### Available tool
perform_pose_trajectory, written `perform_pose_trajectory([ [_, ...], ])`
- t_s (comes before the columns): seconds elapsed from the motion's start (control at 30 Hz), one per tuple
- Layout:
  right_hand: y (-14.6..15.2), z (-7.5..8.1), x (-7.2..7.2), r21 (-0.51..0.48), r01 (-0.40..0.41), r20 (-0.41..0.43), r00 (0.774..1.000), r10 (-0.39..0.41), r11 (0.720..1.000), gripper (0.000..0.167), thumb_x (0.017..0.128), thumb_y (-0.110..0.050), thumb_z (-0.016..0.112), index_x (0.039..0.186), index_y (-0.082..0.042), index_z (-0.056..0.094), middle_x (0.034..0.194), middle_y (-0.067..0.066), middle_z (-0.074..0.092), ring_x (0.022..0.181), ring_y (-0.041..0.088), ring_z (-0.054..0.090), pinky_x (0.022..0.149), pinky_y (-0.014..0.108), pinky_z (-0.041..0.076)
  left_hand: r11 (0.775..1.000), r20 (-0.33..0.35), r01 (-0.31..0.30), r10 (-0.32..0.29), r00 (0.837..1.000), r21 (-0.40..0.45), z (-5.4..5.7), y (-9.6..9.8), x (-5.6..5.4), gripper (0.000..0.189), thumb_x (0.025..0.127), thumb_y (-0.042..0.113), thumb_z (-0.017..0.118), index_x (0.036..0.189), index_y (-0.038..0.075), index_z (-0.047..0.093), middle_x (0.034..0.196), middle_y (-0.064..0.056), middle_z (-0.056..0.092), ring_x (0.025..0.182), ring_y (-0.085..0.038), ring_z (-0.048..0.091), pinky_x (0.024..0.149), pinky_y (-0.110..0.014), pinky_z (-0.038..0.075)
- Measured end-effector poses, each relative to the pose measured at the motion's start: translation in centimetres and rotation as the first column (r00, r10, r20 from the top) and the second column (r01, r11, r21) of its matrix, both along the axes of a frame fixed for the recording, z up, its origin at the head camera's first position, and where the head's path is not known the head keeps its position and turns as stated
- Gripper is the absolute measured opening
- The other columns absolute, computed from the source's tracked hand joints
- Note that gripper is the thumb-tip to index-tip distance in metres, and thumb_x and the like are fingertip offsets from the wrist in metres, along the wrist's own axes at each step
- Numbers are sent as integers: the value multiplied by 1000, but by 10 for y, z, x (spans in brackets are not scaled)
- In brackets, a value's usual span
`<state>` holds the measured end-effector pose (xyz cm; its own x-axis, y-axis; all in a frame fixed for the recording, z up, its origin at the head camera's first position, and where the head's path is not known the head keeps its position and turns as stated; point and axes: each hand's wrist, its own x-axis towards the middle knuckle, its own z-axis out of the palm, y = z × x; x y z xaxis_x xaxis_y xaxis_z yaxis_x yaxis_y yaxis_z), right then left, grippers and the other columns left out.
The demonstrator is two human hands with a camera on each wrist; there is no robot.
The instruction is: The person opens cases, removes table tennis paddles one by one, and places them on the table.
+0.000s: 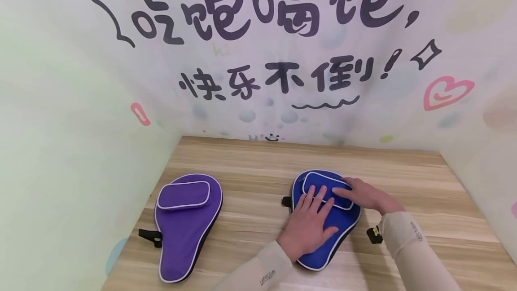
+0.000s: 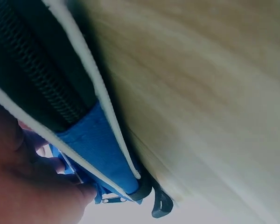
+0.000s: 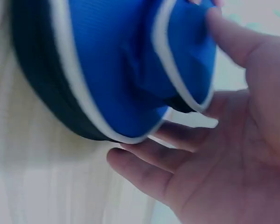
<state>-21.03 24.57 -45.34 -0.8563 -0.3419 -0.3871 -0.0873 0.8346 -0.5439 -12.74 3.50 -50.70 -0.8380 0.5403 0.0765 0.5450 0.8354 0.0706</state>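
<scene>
A blue table tennis paddle case with white piping and a raised pocket lies flat, its narrow end towards me. My left hand rests on its front with fingers spread and fairly straight, fingertips over the pocket's lower edge. At the pocket's right end, my right hand holds it between thumb and fingers. The right wrist view shows the thumb on the pocket's face and the other fingers around the case's rim. Along the side, a black zipper shows in the left wrist view.
A purple paddle case with the same shape and pocket lies to the left on the wooden table. Its black strap sticks out leftward. A small black item is by the right sleeve. Printed walls stand behind and at both sides.
</scene>
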Motion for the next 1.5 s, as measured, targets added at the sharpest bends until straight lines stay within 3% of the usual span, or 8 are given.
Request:
perform_pose_trajectory([
  [0.23,-12,9,-17,38,-15,-1,1000,15,999,75,108,-53,33,150,9,41,153,35,43,142,55,40,113,68,36,999,17,41,-41,999,3,-1,-6,3,69,103,66,32,162,29,29,174,-2,9,162,-28,11,129,-43,25],
  [0.47,-18,2,-35,89,-70,17,997,69,994,68,109,-51,35,146,4,49,151,32,48,141,54,42,113,68,36,993,19,115,-115,993,4,-6,-11,6,70,103,68,28,162,30,28,175,-1,7,162,-28,9,129,-42,25],
  [0.73,-33,3,-56,141,-173,67,984,165,975,69,109,-50,35,147,6,48,151,30,48,143,51,41,116,65,34,991,19,135,-134,991,-12,-2,-12,11,69,103,69,28,162,33,26,175,1,6,162,-26,7,129,-39,24],
  [1.17,-73,11,-73,156,-352,70,936,345,923,61,107,-53,39,141,-7,60,147,18,58,144,41,46,119,59,35,989,13,137,-136,991,-53,2,-10,10,67,103,69,25,161,36,28,174,4,7,162,-24,6,129,-37,23],
  [1.37,-91,11,-75,199,-455,32,888,459,868,40,108,-35,46,126,-10,71,128,9,71,122,28,63,108,51,46,989,11,132,-131,991,-64,5,-9,10,65,103,68,26,161,38,28,174,6,8,162,-23,9,129,-36,24],
  [1.5,-102,10,-74,237,-494,27,864,503,836,32,107,-29,49,118,-11,74,117,4,73,108,20,66,103,46,50,991,13,115,-114,993,-62,4,-11,9,65,103,69,27,160,39,28,174,7,9,162,-22,10,129,-35,24],
])
